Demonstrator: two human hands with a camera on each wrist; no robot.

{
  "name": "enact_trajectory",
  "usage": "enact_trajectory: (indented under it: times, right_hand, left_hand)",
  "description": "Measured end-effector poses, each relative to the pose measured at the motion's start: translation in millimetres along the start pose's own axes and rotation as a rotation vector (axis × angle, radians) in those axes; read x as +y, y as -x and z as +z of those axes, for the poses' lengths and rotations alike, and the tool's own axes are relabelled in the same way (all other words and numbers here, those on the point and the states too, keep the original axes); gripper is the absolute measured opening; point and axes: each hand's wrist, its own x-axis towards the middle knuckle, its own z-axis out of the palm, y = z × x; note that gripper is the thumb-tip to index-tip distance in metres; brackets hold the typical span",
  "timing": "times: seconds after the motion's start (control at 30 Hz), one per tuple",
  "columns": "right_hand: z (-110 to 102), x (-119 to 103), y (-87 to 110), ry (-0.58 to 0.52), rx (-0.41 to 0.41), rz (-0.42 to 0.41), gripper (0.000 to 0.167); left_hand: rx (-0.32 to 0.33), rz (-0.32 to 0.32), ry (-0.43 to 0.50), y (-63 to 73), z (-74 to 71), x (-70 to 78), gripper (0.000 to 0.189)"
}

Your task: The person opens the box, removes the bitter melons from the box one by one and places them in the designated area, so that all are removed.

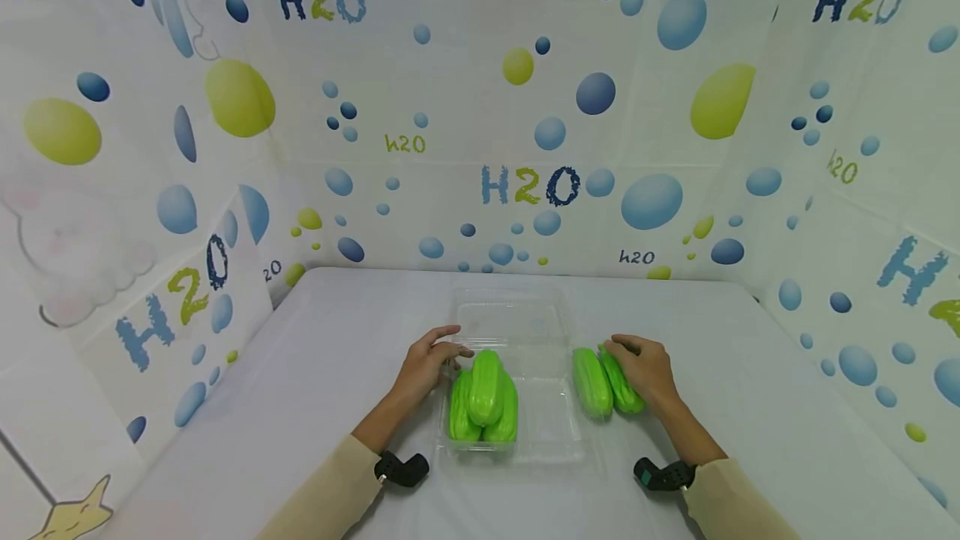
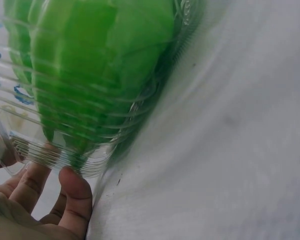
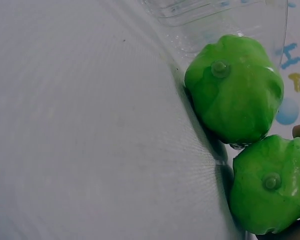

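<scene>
A clear plastic clamshell container (image 1: 551, 415) lies with its lid (image 1: 510, 315) folded back on the far side. Stacked in its left half are three glossy green cucumbers (image 1: 487, 386), one on top. My left hand (image 1: 423, 369) is at the container's left side; in the left wrist view, its thumb and fingers hold the ribbed wall (image 2: 55, 155) near a corner. Right of the container, two more lie side by side: a left cucumber (image 1: 592, 383) and a right cucumber (image 3: 270, 185). My right hand (image 1: 645, 369) grips the right one, fingers partly out of view in the right wrist view.
The white tablecloth (image 1: 337, 332) spreads around the container. Behind and to both sides stands a printed curtain (image 1: 450, 90) with blue and green dots and H2O lettering. A dark wrist device (image 1: 402, 469) sits on each forearm.
</scene>
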Motion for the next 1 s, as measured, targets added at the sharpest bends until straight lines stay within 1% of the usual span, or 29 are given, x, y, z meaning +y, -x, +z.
enact_trajectory:
  times: [0.2,0.4,0.5,0.63,0.7,0.8,0.87,0.93,1.0]
  right_hand:
    - [0.3,-1.7,-0.1,-0.018,0.004,0.004,0.053]
    - [1.7,-3.9,-1.3,-0.002,0.017,-0.017,0.052]
    - [4.2,-5.0,-3.2,0.010,0.033,-0.033,0.049]
    - [5.8,-6.2,-4.6,0.048,0.056,-0.058,0.047]
    - [4.0,-6.4,-4.2,0.080,0.078,-0.075,0.046]
    - [-0.8,-6.6,-2.8,0.108,0.116,-0.107,0.045]
    - [-2.3,-8.3,-2.5,0.112,0.143,-0.138,0.043]
    - [-2.6,-11.7,-2.6,0.111,0.163,-0.162,0.042]
    - [-1.3,-17.5,-2.4,0.098,0.178,-0.177,0.040]
  left_hand:
    - [0.004,0.000,0.001,0.7,-1.4,1.3,0.043]
    - [-0.003,-0.003,-0.006,0.5,-4.0,1.8,0.044]
    - [0.015,-0.013,-0.014,-4.1,-3.8,-5.6,0.043]
    - [0.043,-0.016,-0.018,-13.1,-3.4,-22.5,0.043]
    - [0.032,-0.008,-0.015,-16.3,-2.9,-28.4,0.043]
    - [0.010,0.006,-0.009,-18.5,-0.3,-31.6,0.044]
    - [0.012,0.009,-0.011,-17.9,1.6,-30.9,0.044]
    - [0.028,0.003,-0.016,-16.3,3.1,-28.6,0.043]
    - [0.038,-0.004,-0.011,-13.3,3.3,-23.9,0.043]
